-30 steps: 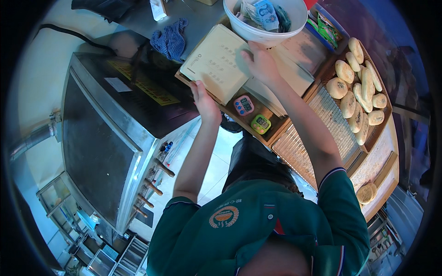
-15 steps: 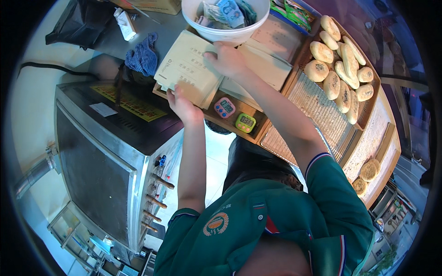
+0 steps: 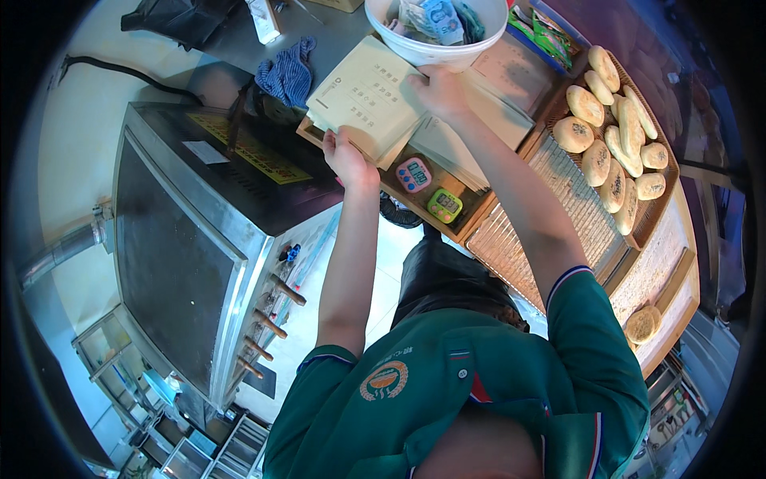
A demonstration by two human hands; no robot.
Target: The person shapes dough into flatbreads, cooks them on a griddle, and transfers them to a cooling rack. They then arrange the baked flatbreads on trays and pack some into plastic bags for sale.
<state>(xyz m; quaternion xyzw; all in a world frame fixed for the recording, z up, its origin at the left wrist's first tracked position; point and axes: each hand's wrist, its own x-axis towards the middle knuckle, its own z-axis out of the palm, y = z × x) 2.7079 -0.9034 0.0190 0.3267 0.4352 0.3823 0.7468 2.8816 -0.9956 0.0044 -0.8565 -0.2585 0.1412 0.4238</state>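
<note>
A stack of cream paper bags with printing on top lies in a wooden tray. At its near left edge, my left hand grips the stack, its thumb side against the paper. My right hand is closed on the far right edge, just below the white bucket; some of its fingertips are hidden. More paper bags lie beside the stack, under my right wrist. Close to my left hand, a pink timer and a green timer sit in the tray's near compartment.
A white bucket of banknotes stands beyond the bags. Flatbreads fill a basket on the right, next to a wire rack. A metal oven with wooden handles stands at left. A striped blue cloth lies behind it.
The whole view has shifted, so the scene sits farther right in the picture. Both hands stay at the same edges of the paper bag stack, with little visible movement.
</note>
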